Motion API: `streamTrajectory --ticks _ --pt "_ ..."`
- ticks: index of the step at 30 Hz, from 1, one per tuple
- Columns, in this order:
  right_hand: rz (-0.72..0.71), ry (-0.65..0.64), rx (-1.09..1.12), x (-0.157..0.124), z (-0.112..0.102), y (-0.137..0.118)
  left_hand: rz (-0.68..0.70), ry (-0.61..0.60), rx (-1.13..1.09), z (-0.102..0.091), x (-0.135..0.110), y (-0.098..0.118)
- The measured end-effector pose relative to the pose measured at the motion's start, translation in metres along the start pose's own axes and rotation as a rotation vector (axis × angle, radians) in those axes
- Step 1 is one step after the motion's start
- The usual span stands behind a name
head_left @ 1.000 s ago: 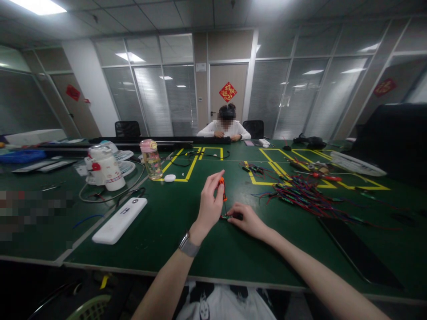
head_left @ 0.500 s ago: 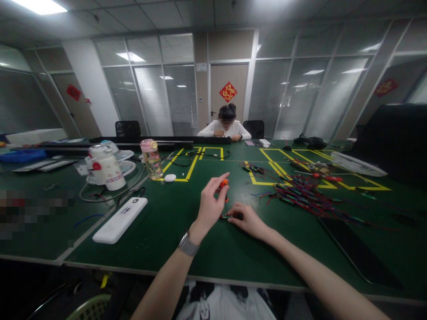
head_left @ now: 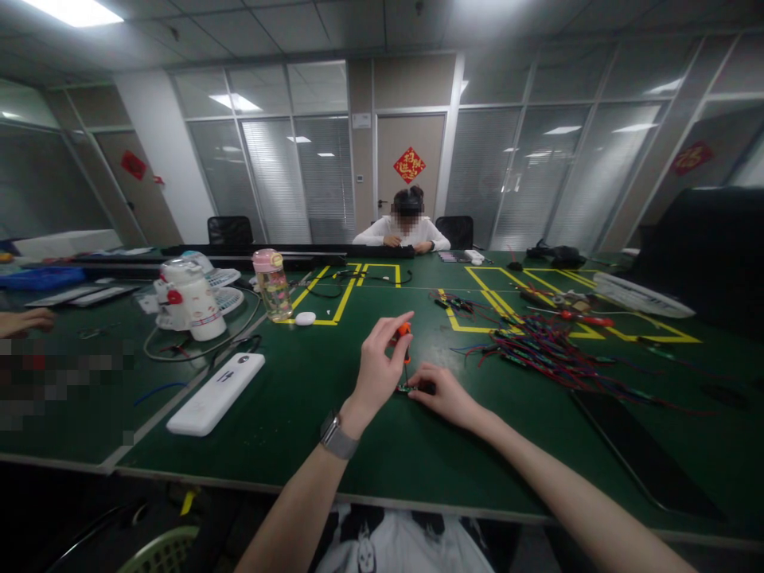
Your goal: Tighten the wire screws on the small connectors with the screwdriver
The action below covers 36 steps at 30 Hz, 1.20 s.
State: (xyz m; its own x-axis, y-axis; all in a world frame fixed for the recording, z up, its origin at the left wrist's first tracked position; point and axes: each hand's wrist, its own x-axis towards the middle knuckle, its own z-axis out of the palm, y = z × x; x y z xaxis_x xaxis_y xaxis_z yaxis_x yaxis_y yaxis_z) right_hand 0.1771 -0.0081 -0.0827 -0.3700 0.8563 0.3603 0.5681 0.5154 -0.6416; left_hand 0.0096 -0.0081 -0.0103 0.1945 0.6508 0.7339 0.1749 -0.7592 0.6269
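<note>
Your left hand (head_left: 382,360) grasps the orange-handled screwdriver (head_left: 405,328), handle shifted slightly right; your right hand (head_left: 445,394) pinches the circuit board (head_left: 406,389), apparently steady.

The hands (head_left: 377,364) hold an orange screwdriver (head_left: 405,328) and small board (head_left: 405,389).
</note>
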Motion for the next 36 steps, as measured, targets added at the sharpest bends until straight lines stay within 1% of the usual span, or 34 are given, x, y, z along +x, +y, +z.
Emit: streamTrajectory --ticks 3,5,8,10,12,16,18,23,29,31,34,36 --pt "0.003 -0.002 0.002 0.0004 0.0004 0.0008 0.02 0.049 0.095 -0.0007 0.0003 0.0005" --pt "0.004 -0.008 0.002 0.0006 0.0001 0.0007 0.018 0.046 0.119 -0.0007 0.0002 0.0007" --pt "-0.001 -0.019 0.002 0.0005 -0.0012 -0.0002 0.001 -0.004 0.037 0.0005 -0.0002 -0.0001" --pt "-0.002 -0.027 0.005 0.0003 -0.0022 -0.0008 -0.005 -0.012 -0.016 0.001 -0.0002 -0.0012" --pt "0.0 -0.031 0.007 0.0002 -0.0029 -0.0013 0.001 0.019 0.003 0.0007 -0.0001 -0.0017" --pt "0.012 -0.028 0.013 0.0007 -0.0036 -0.0016 0.023 0.079 0.115 -0.0013 -0.0001 0.0002" --pt "0.02 -0.027 0.008 0.0011 -0.0035 -0.0014 0.017 0.071 0.115 -0.0014 -0.0004 0.0014" --pt "0.011 -0.028 -0.017 0.0006 -0.0027 -0.0003 0.009 0.007 0.003 0.0007 -0.0004 0.001" --pt "0.011 -0.018 -0.027 -0.0001 -0.0019 0.0009 0.049 0.063 0.105 -0.0002 -0.0009 0.0032" --pt "0.004 -0.024 -0.027 -0.0002 -0.0021 0.0012 0.035 0.055 0.07 0.0002 -0.001 0.0044" --pt "-0.011 -0.032 -0.032 -0.0003 -0.0026 0.0012 -0.017 0.012 -0.075 0.0014 -0.0009 0.0044" --pt "-0.015 -0.034 -0.035 -0.0003 -0.0029 0.0008 -0.045 0.021 -0.115 0.0015 -0.0006 0.0033"
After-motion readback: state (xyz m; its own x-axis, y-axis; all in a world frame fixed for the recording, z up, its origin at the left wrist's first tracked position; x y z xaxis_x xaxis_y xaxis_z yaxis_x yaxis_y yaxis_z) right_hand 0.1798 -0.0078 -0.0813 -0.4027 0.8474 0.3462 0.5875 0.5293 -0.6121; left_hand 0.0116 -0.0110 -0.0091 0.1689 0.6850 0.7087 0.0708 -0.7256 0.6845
